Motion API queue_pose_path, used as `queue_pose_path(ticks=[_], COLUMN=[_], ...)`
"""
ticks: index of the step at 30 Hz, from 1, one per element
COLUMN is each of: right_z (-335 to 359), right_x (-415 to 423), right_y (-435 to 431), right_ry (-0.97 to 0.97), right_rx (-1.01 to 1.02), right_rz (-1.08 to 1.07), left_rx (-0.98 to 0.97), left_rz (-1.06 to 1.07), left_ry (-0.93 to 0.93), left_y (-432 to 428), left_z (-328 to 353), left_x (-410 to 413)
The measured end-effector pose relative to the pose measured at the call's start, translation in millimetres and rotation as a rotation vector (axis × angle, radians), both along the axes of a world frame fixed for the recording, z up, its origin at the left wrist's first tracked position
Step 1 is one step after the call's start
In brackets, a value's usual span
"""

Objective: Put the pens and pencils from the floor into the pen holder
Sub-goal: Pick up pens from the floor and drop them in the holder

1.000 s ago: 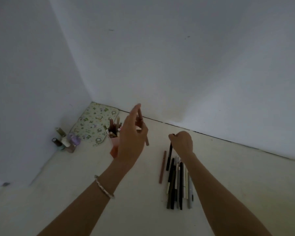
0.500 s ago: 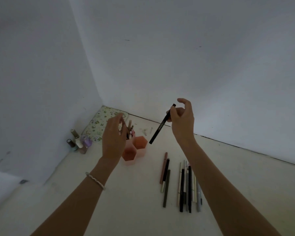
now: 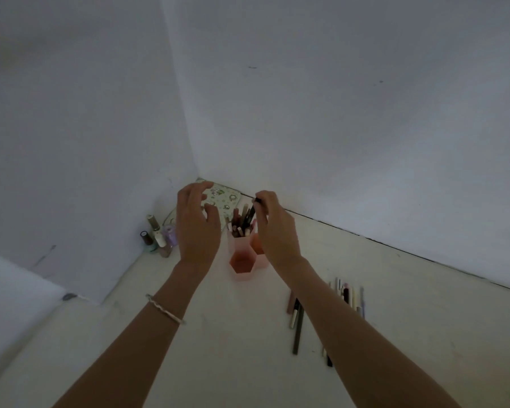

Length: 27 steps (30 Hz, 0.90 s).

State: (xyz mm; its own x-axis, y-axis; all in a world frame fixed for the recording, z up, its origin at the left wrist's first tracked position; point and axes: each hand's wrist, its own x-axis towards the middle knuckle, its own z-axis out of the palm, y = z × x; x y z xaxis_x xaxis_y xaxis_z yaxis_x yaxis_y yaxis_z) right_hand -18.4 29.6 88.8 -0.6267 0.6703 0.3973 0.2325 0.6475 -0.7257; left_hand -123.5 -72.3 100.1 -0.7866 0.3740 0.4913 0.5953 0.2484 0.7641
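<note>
A pink pen holder (image 3: pixel 243 265) made of hexagonal cups stands on the floor near the room corner, its back cup full of several pens. My right hand (image 3: pixel 273 231) pinches the top of a black pen (image 3: pixel 251 214) whose lower end is down among the pens in that cup. My left hand (image 3: pixel 198 228) hovers just left of the holder with relaxed, spread fingers and holds nothing. Several pens and pencils (image 3: pixel 298 322) lie in a row on the floor to the right, partly hidden by my right forearm.
A patterned pouch (image 3: pixel 223 197) lies in the corner behind the holder. Several small nail polish bottles (image 3: pixel 159 238) stand against the left wall. White walls close in on the left and the back. The floor is pale.
My right hand has carried the black pen left and down into the holder's back cup. My left hand has let go of its brown pencil and now hovers empty.
</note>
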Motion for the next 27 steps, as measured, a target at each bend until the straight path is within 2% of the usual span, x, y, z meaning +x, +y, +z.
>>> queue_pose_path(ticks=[2, 4, 9, 13, 16, 18, 24, 27], right_z=[-9.8, -16.5, -8.7, -7.4, -16.5, -25.0, -49.4, -58.6], right_x=[1.4, 7.5, 43.7, 80.6, 107.9, 124.5, 151.3, 151.0], right_y=[-1.4, 1.7, 31.0, 52.9, 59.8, 62.5, 65.2, 62.9], right_ry=[-0.139, -0.135, 0.021, 0.028, -0.008, -0.045, -0.118, -0.142], right_rx=[0.096, 0.217, 0.039, -0.106, -0.187, -0.216, -0.258, -0.276], right_rz=[0.056, 0.044, -0.223, -0.323, -0.353, -0.356, -0.362, -0.345], left_rx=[0.006, -0.002, -0.088, -0.516, -0.837, -0.948, -1.019, -0.992], left_rz=[-0.033, -0.090, -0.265, -0.433, -0.420, -0.398, -0.359, -0.342], left_ry=[-0.021, -0.039, -0.088, -0.103, -0.129, -0.148, -0.282, -0.418], left_y=[2.7, 7.3, 32.3, 57.5, 65.7, 67.5, 79.1, 84.8], left_z=[1.0, -0.5, -15.4, -62.2, -95.9, -108.1, -116.6, -115.4], left_x=[8.0, 19.1, 67.2, 121.9, 145.7, 152.2, 156.0, 156.0])
